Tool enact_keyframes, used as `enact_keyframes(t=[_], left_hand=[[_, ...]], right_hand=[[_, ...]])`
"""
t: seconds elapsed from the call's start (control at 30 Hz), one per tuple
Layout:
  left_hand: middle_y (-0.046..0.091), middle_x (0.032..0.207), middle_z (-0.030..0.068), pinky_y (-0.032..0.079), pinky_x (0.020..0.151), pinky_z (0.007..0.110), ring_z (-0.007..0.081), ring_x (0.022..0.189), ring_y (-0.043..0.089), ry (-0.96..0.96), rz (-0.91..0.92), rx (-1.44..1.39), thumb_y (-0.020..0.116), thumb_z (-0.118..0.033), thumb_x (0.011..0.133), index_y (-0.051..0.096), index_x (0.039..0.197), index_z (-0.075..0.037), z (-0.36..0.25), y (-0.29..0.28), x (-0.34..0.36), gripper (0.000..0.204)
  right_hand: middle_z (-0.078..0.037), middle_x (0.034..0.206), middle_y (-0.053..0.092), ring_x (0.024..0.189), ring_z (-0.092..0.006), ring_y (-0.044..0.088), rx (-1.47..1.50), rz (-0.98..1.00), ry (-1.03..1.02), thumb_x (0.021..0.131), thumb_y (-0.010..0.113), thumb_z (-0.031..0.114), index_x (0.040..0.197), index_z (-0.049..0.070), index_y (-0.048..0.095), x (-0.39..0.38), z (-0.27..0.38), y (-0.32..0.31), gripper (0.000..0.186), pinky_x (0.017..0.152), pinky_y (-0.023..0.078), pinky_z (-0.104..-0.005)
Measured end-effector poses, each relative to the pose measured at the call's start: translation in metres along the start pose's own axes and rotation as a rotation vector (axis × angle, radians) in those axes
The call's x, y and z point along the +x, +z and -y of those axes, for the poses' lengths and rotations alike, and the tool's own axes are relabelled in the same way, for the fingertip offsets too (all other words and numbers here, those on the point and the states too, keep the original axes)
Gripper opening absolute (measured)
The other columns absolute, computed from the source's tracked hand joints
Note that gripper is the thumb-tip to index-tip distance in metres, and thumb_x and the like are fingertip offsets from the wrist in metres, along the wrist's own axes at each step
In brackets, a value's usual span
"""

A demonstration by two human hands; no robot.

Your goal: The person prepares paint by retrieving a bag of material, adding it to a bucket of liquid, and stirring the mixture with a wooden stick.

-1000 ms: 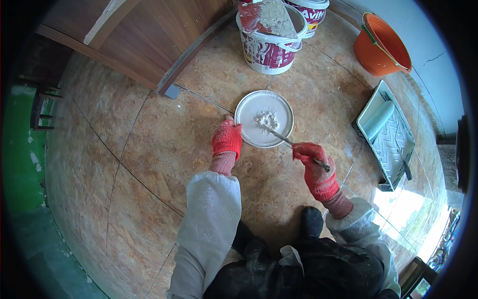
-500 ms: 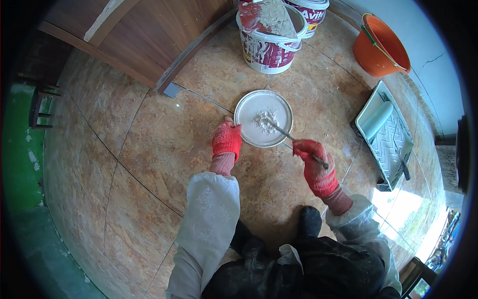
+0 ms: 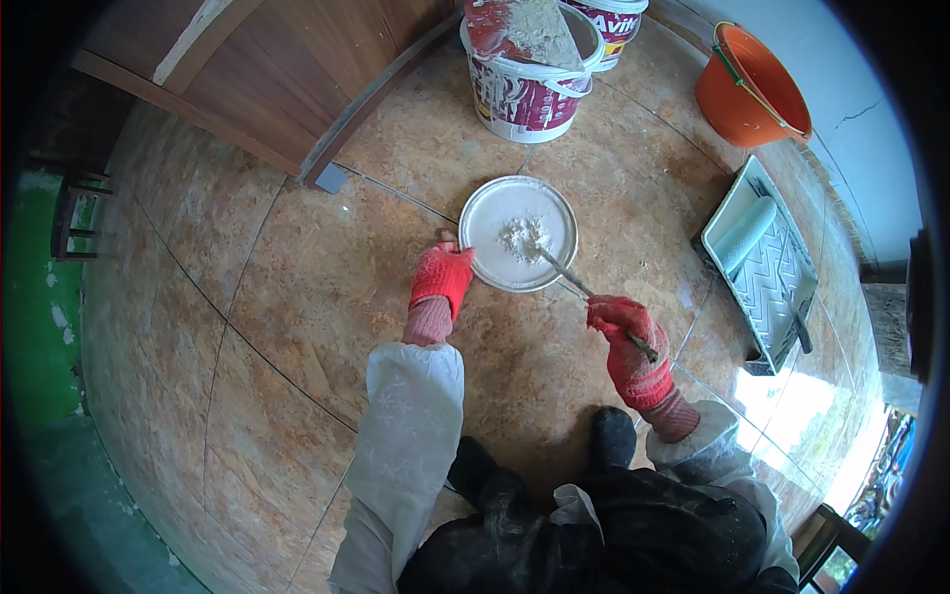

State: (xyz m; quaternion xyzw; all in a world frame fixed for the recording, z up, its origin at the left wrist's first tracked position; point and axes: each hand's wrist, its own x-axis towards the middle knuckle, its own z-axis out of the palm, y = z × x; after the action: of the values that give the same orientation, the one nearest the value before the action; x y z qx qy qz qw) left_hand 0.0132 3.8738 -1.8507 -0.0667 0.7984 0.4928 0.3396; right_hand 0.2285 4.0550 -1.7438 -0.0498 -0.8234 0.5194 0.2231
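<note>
A round white bucket lid point(image 3: 495, 259) lies on the tiled floor, with a small heap of white powder point(image 3: 522, 236) in its middle. My left hand point(image 3: 442, 272), in a red work glove, is closed on the lid's left rim. In my right hand point(image 3: 631, 342), also red-gloved, is a thin, roughly straight stick point(image 3: 569, 275). Its far tip touches the powder, and its other end sticks out past my palm. Part of the stick is hidden by my fingers.
Beyond the lid stands a white and purple paint bucket point(image 3: 520, 109) with a smeared spatula blade point(image 3: 539, 35) across its top; another bucket point(image 3: 618, 40) is behind it. Right: an orange bucket point(image 3: 722, 94) and a paint tray point(image 3: 787, 297) holding a roller point(image 3: 749, 236). Wooden furniture point(image 3: 327, 69) stands far left.
The stick's tip has shifted slightly within the powder, and my right hand has moved a little down. My left hand keeps its hold on the rim. The whole view has shifted slightly.
</note>
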Motion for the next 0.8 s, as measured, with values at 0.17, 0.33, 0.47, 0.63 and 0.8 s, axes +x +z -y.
enact_keyframes(t=[0.17,0.33,0.47,0.63,0.8], left_hand=[[0.065,0.080,0.0025,0.050,0.056,0.025,0.0105,0.061,0.059,0.012,0.018,0.002,0.067,-0.021,0.085,0.062,0.102,-0.003,-0.005,-0.004,-0.009,0.025],[0.065,0.080,0.0020,0.050,0.056,0.024,0.0098,0.062,0.059,-0.030,0.028,-0.179,0.068,-0.018,0.085,0.061,0.100,-0.004,-0.014,0.004,-0.022,0.022],[0.064,0.083,0.0011,0.051,0.057,0.023,0.0093,0.063,0.059,-0.040,-0.014,-0.289,0.068,-0.016,0.085,0.060,0.100,-0.005,-0.004,0.007,-0.026,0.021],[0.063,0.086,0.0017,0.051,0.058,0.021,0.0093,0.064,0.059,-0.052,0.016,-0.242,0.066,-0.016,0.087,0.060,0.101,-0.005,-0.006,0.007,-0.030,0.020],[0.063,0.087,0.0023,0.051,0.059,0.021,0.0090,0.066,0.059,-0.051,0.091,-0.116,0.063,-0.019,0.089,0.060,0.102,-0.004,-0.005,0.000,-0.033,0.020]], right_hand=[[-0.015,0.097,0.066,0.089,-0.0248,0.066,0.018,0.064,-0.056,0.080,0.062,-0.010,0.100,0.003,0.060,-0.006,0.001,0.001,0.024,0.075,0.054,-0.0314],[-0.016,0.102,0.065,0.086,-0.0228,0.066,0.179,-0.052,0.061,0.082,0.062,-0.006,0.102,0.003,0.060,0.013,-0.010,0.000,0.022,0.074,0.054,-0.0304],[-0.014,0.103,0.065,0.086,-0.0209,0.066,0.037,-0.030,-0.007,0.082,0.061,-0.005,0.102,0.002,0.060,0.029,-0.014,0.008,0.021,0.073,0.053,-0.0287],[-0.014,0.103,0.065,0.085,-0.0220,0.066,0.019,0.054,-0.052,0.084,0.061,-0.004,0.102,0.002,0.060,0.011,-0.009,0.004,0.019,0.073,0.054,-0.0312],[-0.014,0.105,0.065,0.087,-0.0228,0.066,0.129,0.004,0.015,0.084,0.061,-0.004,0.103,0.002,0.060,0.005,-0.012,0.004,0.019,0.074,0.053,-0.0321]])
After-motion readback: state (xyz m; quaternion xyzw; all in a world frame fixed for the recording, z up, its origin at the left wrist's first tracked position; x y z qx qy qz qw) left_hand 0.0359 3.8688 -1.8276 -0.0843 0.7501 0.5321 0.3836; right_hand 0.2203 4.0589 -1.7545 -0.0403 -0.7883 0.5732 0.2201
